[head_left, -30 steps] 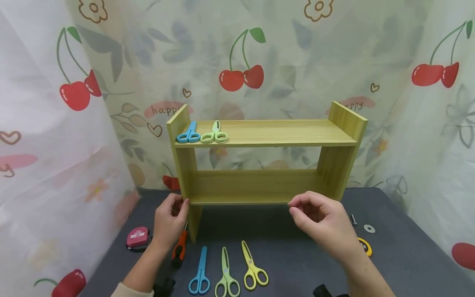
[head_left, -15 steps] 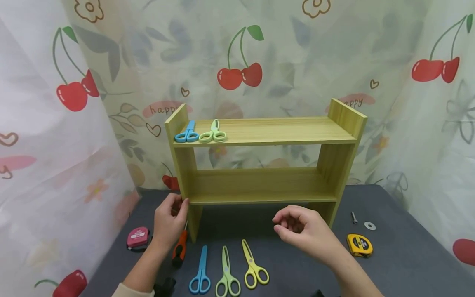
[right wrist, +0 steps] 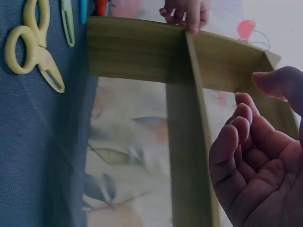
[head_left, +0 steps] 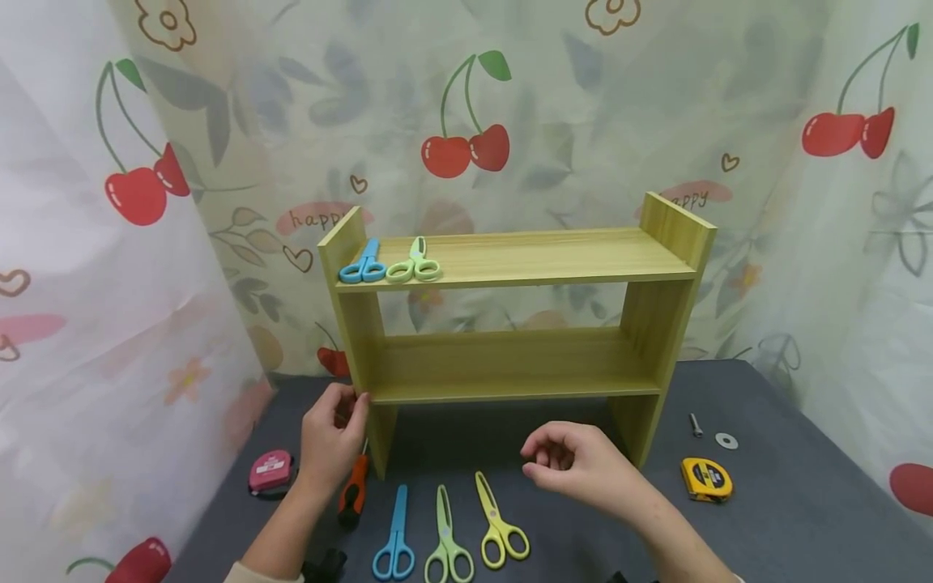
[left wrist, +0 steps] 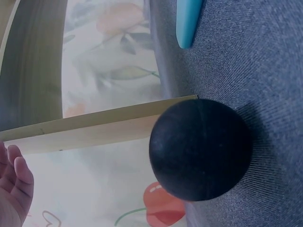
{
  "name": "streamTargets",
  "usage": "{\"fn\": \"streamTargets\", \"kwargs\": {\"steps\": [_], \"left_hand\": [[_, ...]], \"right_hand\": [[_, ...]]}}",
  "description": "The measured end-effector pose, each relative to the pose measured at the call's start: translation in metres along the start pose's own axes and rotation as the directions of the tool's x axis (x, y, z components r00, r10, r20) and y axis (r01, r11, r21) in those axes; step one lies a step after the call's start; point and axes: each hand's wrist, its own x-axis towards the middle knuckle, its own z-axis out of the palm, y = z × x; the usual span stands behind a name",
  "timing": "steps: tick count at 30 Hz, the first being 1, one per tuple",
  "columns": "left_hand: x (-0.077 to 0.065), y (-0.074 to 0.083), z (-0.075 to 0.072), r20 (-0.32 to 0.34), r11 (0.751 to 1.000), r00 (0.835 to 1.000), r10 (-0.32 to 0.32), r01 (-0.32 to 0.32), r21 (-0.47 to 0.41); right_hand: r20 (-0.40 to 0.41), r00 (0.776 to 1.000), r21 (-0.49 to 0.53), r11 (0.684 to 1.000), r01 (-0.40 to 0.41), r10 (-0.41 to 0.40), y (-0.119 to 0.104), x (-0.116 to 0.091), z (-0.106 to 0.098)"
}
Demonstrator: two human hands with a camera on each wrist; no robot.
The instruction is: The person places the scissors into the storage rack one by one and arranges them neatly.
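A two-tier wooden shelf [head_left: 503, 368] stands upright on the table. At its left side panel, my left hand [head_left: 331, 437] grips the edge by the lower board, its thumb at the front. My right hand [head_left: 579, 470] hovers in front of the shelf's right half, fingers loosely curled and holding nothing. On the top board, at the left end, lie blue scissors [head_left: 364, 263] and light green scissors [head_left: 415, 263]. Before the shelf, another blue pair of scissors [head_left: 396, 534], a second light green pair [head_left: 446, 538] and yellow scissors [head_left: 497, 526] lie in a row.
An orange and black screwdriver [head_left: 353, 490] lies beside my left wrist, a pink tape measure [head_left: 270, 471] further left. To the right are a yellow tape measure [head_left: 707, 479], a bolt [head_left: 696, 425] and a washer [head_left: 726, 440]. A dark round end [left wrist: 201, 149] looms close in the left wrist view.
My right hand has moved left and down, away from the shelf's lower board, uncovering the yellow tape measure. The left hand has stayed at the side panel.
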Motion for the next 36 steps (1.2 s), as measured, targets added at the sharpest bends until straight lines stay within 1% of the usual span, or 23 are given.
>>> {"fn": "streamTargets", "kwargs": {"steps": [4,7,9,13,17,22,30,36], "left_hand": [[-0.001,0.000,-0.001,-0.002,1.000,1.000,-0.002,0.002,0.009],[-0.001,0.004,-0.001,-0.003,1.000,1.000,-0.003,0.003,0.020],[0.000,0.010,-0.001,-0.004,1.000,1.000,-0.001,0.001,0.024],[0.005,0.028,-0.003,-0.009,1.000,1.000,0.014,-0.014,0.015],[0.008,0.037,-0.005,-0.008,1.000,1.000,0.030,-0.030,0.004],[0.010,0.042,-0.006,-0.005,1.000,1.000,0.010,-0.010,0.014],[0.012,0.043,-0.006,-0.006,1.000,1.000,0.017,-0.017,0.017],[0.013,0.043,-0.007,-0.006,1.000,1.000,0.020,-0.020,0.017]], "right_hand": [[0.052,0.999,0.018,1.000,-0.015,0.014,0.010,0.002,0.007],[0.080,0.996,0.018,0.999,-0.026,0.025,0.017,0.004,0.012],[0.093,0.995,0.009,0.999,-0.030,0.029,0.022,0.005,0.015],[0.130,0.991,0.003,0.999,-0.042,0.041,0.030,0.006,0.020],[0.175,0.982,0.000,0.998,-0.065,0.064,0.039,0.007,0.024],[0.224,0.969,-0.006,0.994,-0.108,0.107,0.050,0.010,0.030],[0.225,0.967,-0.061,0.992,-0.108,0.119,0.061,0.011,0.043],[0.257,0.953,-0.084,0.986,-0.144,0.161,0.071,0.010,0.051]]}}
